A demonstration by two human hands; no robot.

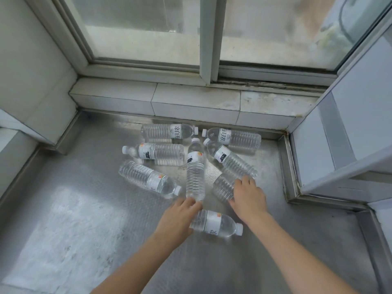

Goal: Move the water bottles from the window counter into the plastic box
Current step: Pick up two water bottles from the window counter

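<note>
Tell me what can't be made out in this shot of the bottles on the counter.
- Plastic box: nowhere in the head view, outside the frame.
- Bottle under the right hand: the hand covers its cap end.
- Left hand: fingertips hidden at the upright-lying bottle, so its grip is unclear.
- Bottle labels: print too small to read.

water bottles (195, 175): 8, all lying flat | hands (249, 197): 2 | window panes (140, 28): 2 | sill tiles (196, 96): 3 | counter (84, 209): 1

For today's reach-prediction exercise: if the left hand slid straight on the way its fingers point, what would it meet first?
The left hand would probably first meet the base of the lengthwise water bottle; its fingertips already look almost against it.
</note>
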